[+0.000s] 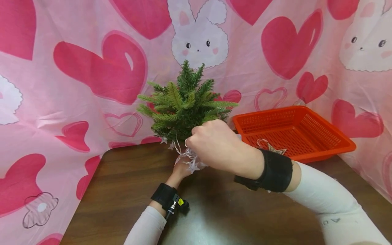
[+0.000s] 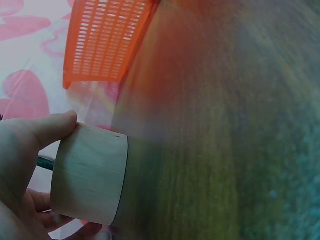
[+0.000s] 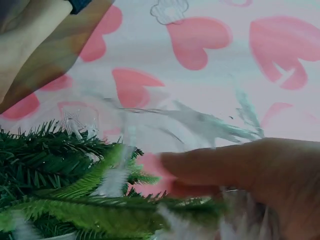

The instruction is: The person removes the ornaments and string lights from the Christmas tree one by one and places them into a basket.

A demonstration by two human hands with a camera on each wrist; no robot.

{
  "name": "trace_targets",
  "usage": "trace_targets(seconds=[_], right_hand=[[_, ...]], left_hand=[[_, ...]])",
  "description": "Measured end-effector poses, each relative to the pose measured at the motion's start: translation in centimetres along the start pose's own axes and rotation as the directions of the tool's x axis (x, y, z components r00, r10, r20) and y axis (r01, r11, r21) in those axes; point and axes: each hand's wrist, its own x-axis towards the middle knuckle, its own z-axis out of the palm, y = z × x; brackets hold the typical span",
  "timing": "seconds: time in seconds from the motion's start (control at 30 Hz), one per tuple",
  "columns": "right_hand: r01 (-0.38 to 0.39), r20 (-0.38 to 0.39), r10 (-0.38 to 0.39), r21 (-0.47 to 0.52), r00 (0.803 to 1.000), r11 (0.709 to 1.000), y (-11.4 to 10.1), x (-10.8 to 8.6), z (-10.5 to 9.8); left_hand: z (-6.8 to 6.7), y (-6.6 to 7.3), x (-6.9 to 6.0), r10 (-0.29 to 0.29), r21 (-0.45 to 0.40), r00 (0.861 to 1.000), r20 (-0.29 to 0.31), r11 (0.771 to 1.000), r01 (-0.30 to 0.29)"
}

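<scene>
A small artificial Christmas tree [image 1: 183, 98] is at the back of the table, in the middle of the head view. My left hand [image 1: 182, 168] reaches below its branches and grips the pale wooden base [image 2: 90, 172], thumb on one side and fingers on the other. In front of the lower branches, my right hand [image 1: 218, 144] holds a bunch of clear string lights with star-shaped covers [image 1: 193, 165]. Some stars hang at the tree's lower left edge. The right wrist view shows blurred strands beside the right thumb [image 3: 210, 167]; the fingertips are partly hidden.
An orange perforated basket [image 1: 333, 149] stands to the right of the tree. Inside it, near the front edge, lies a gold star ornament [image 1: 276, 149] with a loop. Behind the brown wooden table [image 1: 101, 190] hangs a pink cloth [image 1: 92, 20] with hearts and rabbits.
</scene>
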Motion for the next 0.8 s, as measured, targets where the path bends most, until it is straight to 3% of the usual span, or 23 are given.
trace_targets(seconds=[0.1, 0.13, 0.23, 0.37, 0.47, 0.63, 0.7, 0.8], right_hand=[[-0.023, -0.099, 0.031, 0.081, 0.995, 0.996, 0.4, -0.2, -0.5], [-0.027, -0.134, 0.044, 0.122, 0.99, 0.992, 0.7, -0.3, -0.6], [-0.013, -0.218, 0.075, 0.273, 0.973, 0.962, 1.5, -0.5, -1.1], [0.006, -0.262, 0.125, 0.448, 0.957, 0.894, 2.6, -0.5, -1.9], [0.006, -0.303, 0.164, 0.492, 0.939, 0.871, 3.1, -0.6, -2.4], [0.038, -0.403, 0.217, 0.538, 0.889, 0.842, 3.5, -0.5, -2.7], [0.07, -0.399, 0.225, 0.603, 0.889, 0.795, 3.6, -0.4, -2.8], [0.084, -0.306, 0.219, 0.735, 0.927, 0.672, 3.5, -0.2, -2.9]], left_hand=[[-3.1, 4.8, 0.1, -0.1, -0.091, 0.991, 0.09, 0.99, 0.108], [-4.1, 6.7, 0.2, -0.136, -0.072, 0.985, 0.102, 0.987, 0.144], [-5.5, 9.3, 0.1, -0.19, -0.039, 0.978, 0.085, 0.98, 0.194], [-5.7, 10.1, 0.2, -0.282, 0.026, 0.957, 0.068, 0.959, 0.281], [-5.5, 10.2, 0.3, -0.336, 0.042, 0.94, 0.053, 0.942, 0.334], [-5.3, 10.2, 0.3, -0.343, 0.079, 0.939, 0.016, 0.937, 0.341], [-5.3, 10.4, 0.3, -0.349, 0.069, 0.937, -0.001, 0.935, 0.348], [-5.4, 10.6, 0.2, -0.342, 0.06, 0.939, -0.033, 0.937, 0.344]])
